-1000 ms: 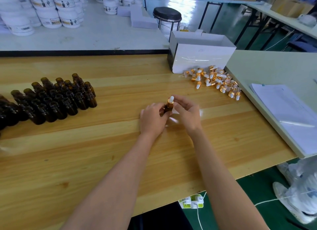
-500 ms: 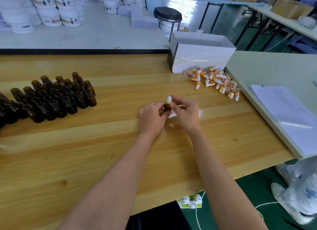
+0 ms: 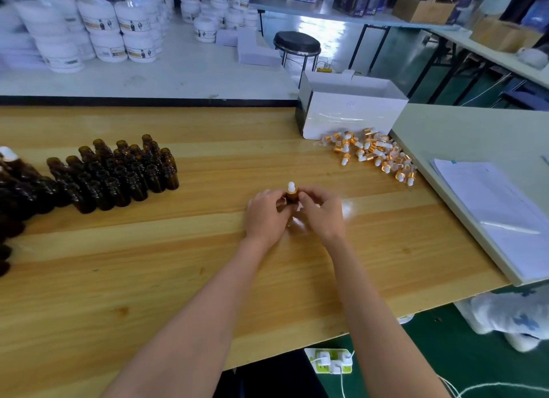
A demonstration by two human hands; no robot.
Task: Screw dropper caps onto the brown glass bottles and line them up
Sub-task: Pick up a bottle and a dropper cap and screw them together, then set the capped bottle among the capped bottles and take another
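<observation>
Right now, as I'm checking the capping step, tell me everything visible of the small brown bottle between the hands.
The small brown glass bottle stands upright, largely hidden. A dropper cap, gold collar under a white rubber bulb, sits on its neck. The left hand grips its body; the right hand pinches the collar. Whether its base touches the wooden table is hidden.

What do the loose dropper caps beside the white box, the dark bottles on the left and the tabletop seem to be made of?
Loose dropper caps: shiny gold collars, metal or metallised plastic, with matte white bulbs, probably rubber. Dark brown bottles: translucent amber glass, judging by the glossy highlights. Tabletop: light wood or wood-look laminate, with striped grain and a lacquered sheen.
</observation>
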